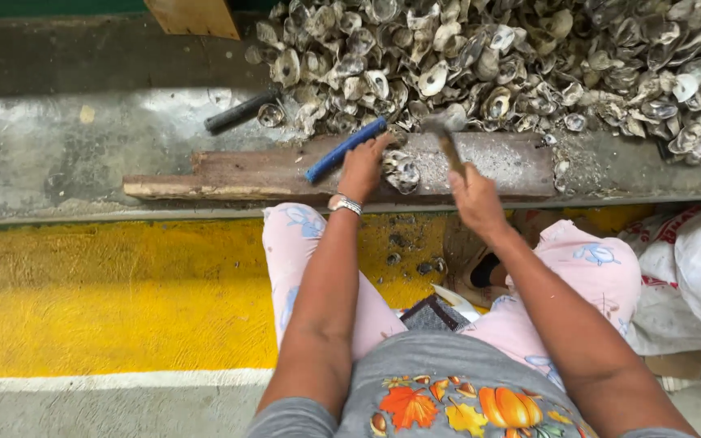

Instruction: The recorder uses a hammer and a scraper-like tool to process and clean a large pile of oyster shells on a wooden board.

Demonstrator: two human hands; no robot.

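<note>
the left hand point(361, 168) pins an oyster point(403, 173) on the wooden board point(237, 174), steadying it, while the right hand point(476, 199) grips a hammer point(448, 146) raised above.

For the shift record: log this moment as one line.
left hand: holds oyster on wooden board | right hand: grip shut on hammer, raised | blue tool by left hand | shell pile behind
</note>
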